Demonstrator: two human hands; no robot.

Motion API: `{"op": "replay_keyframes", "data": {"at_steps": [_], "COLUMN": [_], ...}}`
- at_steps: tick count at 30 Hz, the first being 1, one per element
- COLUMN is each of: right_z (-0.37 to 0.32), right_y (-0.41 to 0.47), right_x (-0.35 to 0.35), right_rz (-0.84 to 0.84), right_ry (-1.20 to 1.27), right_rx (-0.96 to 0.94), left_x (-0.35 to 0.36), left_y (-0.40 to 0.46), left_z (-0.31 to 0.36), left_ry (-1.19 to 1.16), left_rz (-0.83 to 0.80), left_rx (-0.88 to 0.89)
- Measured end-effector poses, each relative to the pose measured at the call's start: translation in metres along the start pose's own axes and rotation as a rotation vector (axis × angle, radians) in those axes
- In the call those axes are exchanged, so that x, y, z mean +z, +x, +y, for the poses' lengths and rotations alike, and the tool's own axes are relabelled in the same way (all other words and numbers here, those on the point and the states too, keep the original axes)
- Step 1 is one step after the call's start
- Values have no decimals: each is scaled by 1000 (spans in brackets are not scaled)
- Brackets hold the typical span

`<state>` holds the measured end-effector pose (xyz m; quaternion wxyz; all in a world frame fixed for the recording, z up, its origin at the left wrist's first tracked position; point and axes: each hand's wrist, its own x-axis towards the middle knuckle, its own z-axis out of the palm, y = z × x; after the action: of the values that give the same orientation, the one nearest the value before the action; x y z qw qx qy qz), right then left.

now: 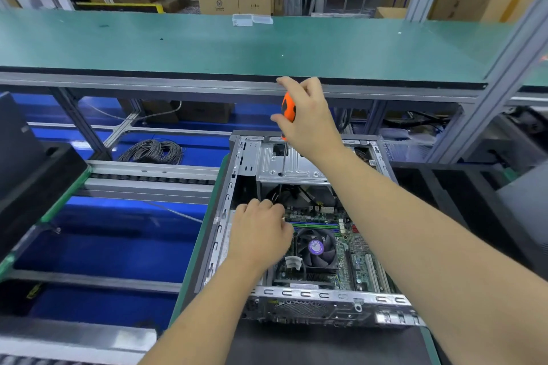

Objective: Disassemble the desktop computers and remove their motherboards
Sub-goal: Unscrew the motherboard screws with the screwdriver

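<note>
Green bench (178,41): runs across behind my work.
Computer case (296,302): lies open on its side below me, board inside.
Board (360,258): flat in the case, fan (315,247) on it.
My right hand (308,118): curled round the orange screwdriver (288,109), tip down on the metal drive cage (293,163).
My left hand (261,231): fingers bent, reaching into the case beside the fan; can't tell whether it holds anything.

A grey desktop computer case (299,302) lies open on its side. Its green motherboard (353,249) sits flat inside, just right of the left hand's fingers (267,207), with a black cooler fan (315,247) mounted on top. The silver drive cage (293,163) lies directly below the right hand's fingers (299,86).
</note>
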<state>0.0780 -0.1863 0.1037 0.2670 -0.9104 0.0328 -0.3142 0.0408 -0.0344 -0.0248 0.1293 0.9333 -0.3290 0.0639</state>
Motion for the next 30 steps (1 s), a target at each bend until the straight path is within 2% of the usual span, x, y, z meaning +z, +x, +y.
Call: {"op": "replay_keyframes", "data": {"at_steps": [6, 10, 19, 26, 28, 30], "right_z": [1, 0, -11, -22, -26, -29], "right_y": [2, -4, 7, 14, 16, 19], "right_x": [1, 7, 0, -21, -28, -36], "right_rz": [-47, -141, -140, -66, -40, -14], "right_ry": [36, 54, 53, 84, 86, 91], "right_rx": [10, 82, 51, 35, 21, 13], "left_x": [6, 2, -1, 0, -2, -7], "left_y": [-14, -11, -11, -11, -11, -14], "left_z": [-7, -3, -3, -3, -3, -3], "left_ry": [-82, -53, -152, -222, -303, -429], "left_rz": [-28, -94, -102, -27, 32, 109], "left_rx": [71, 97, 62, 50, 49, -30]}}
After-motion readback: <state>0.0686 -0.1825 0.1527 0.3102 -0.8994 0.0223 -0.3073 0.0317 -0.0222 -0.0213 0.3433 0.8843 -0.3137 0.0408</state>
